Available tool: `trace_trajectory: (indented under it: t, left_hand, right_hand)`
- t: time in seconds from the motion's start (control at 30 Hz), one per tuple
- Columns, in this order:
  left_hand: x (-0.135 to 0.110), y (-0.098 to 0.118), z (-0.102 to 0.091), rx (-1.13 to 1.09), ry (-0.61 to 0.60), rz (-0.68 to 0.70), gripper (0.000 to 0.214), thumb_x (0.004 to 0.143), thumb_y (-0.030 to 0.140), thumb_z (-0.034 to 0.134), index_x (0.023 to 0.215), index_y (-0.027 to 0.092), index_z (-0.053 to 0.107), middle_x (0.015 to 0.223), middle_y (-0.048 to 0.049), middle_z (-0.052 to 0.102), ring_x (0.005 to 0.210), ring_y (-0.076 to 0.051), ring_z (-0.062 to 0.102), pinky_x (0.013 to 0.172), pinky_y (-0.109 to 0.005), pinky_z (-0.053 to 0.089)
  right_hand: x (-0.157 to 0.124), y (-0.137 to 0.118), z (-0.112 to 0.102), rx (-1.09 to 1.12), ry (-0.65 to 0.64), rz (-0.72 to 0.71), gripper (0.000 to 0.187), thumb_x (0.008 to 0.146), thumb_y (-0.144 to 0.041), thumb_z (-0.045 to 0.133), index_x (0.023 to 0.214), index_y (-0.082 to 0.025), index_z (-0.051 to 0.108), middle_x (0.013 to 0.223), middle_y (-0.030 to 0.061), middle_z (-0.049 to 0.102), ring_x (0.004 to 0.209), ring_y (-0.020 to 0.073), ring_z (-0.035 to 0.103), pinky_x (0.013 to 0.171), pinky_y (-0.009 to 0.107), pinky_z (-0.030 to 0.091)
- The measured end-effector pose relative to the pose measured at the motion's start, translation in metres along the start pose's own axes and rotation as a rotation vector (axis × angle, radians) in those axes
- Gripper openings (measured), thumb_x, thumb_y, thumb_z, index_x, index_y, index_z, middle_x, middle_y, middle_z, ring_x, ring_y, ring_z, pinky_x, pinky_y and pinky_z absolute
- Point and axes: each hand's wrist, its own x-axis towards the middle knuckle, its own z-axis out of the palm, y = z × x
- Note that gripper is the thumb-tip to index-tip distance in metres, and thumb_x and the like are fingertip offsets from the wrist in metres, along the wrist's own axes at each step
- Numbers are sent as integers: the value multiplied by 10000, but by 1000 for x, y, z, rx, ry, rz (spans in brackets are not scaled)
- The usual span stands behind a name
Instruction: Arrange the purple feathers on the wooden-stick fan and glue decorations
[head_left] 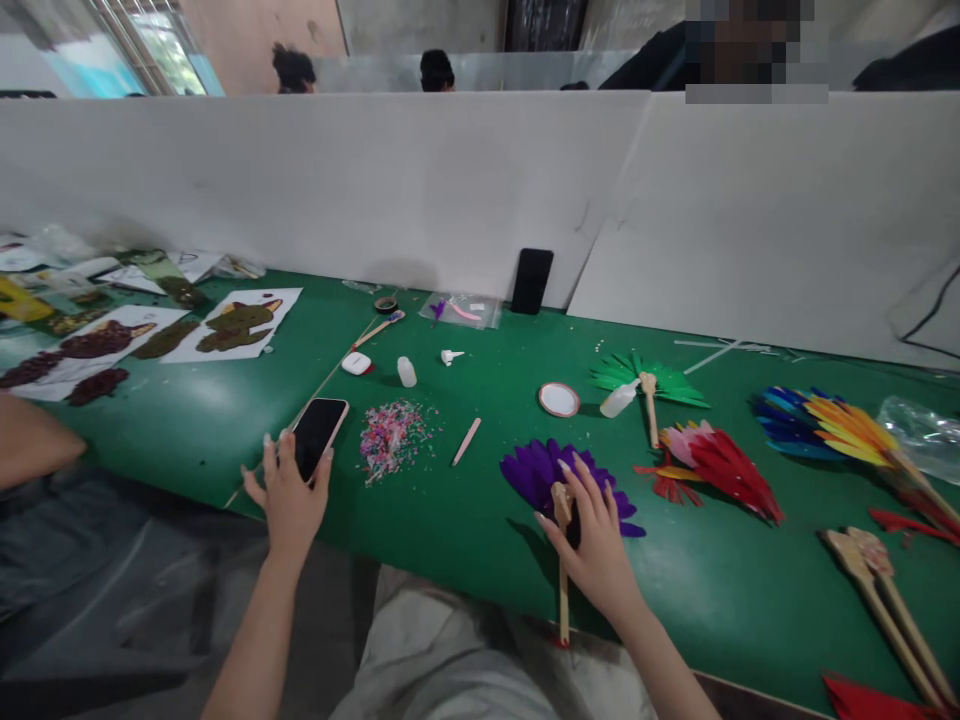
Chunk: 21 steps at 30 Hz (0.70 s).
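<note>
My left hand (289, 500) has its fingers and thumb on either side of a smartphone (321, 437) with a dark screen, gripping it near the table's front edge. My right hand (596, 535) rests with outstretched fingers over a purple feather fan (529, 475). The fan's wooden handle (564, 600) points toward me, beside my right thumb; part of the fan is hidden under the hand. Between my hands lie a heap of pink and purple bits (390, 440) and a thin pink stick (466, 441).
Behind are a small white bottle (406, 372), a white lid (559, 399) and a glue bottle (619, 398). Green (615, 375), red (739, 475) and blue-yellow (840, 425) feather pieces lie right. A black phone (532, 281) leans on the white partition (337, 190). Someone's arm (34, 440) is left.
</note>
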Motion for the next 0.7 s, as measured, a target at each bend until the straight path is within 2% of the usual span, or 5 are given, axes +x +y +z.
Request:
trace_trajectory:
  t: [0.17,0.3,0.47,0.7]
  left_hand:
    - [-1,-16,3,1,-1,38,652,889,504,396,1374,68,367,1375,-224,456,1400,-301,223,1121,-540,3]
    - [-3,-20,4,9,-40,62,625,881,509,423,1349,94,407,1400,-221,425,1408,-281,209,1129,-522,16]
    - [-4,-20,4,6,-55,82,538,897,454,429,1307,107,468,1447,-221,357,1398,-280,235,1139,-497,11]
    - [-3,-20,7,28,-77,105,501,904,439,413,1274,112,498,1392,-212,441,1382,-282,281,1137,-507,17]
  right_hand:
    - [-7,13,-7,-41,140,108,580,921,-478,412,1410,-185,306,1471,158,358,1372,281,299,1091,564,215]
    - [-13,25,-9,-134,147,165,617,915,-540,366,1413,-178,327,1466,164,366,1358,303,321,1074,576,240]
    - [-15,26,-7,-189,179,202,648,904,-578,342,1416,-182,341,1463,162,373,1340,317,349,1068,595,235]
    - [-16,27,-6,-175,192,202,651,902,-572,354,1430,-194,318,1466,166,363,1345,318,343,1066,600,237]
